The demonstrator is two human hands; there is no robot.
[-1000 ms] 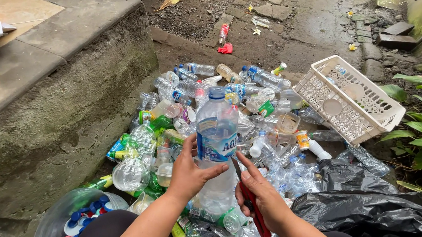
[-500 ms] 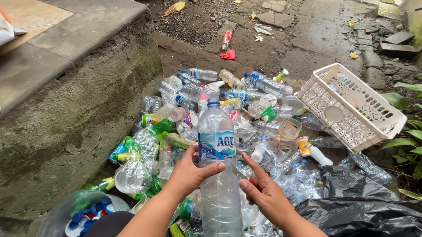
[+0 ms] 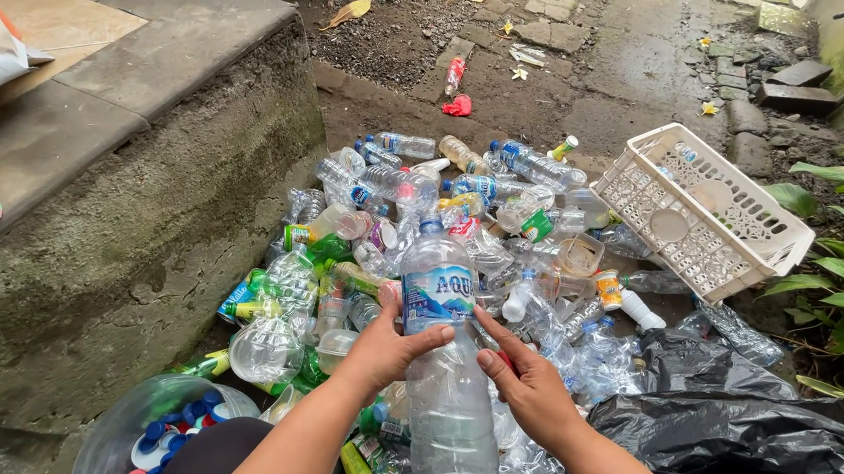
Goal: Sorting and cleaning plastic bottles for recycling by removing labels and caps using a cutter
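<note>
- Head view: the left hand [image 3: 388,350] has its fingers wrapped around a large clear water bottle [image 3: 440,389], held upright over the lap; its blue label [image 3: 437,296] is on and the cap looks in place.
- The right hand [image 3: 530,391] holds nothing, its open fingers [image 3: 493,331] touching the label's edge.
- A heap of plastic bottles [image 3: 424,217] lies unsorted on the ground.
- Loose caps fill a clear bowl [image 3: 131,425]; the white basket [image 3: 700,214] lies tipped, the black bag [image 3: 747,448] beside it. Most work looks left.

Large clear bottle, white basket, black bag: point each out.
large clear bottle [image 3: 449,410], head view, on its bare body below the label
white plastic basket [image 3: 737,192], head view, on its upper rim
black plastic bag [image 3: 757,444], head view, on its crumpled top
</note>
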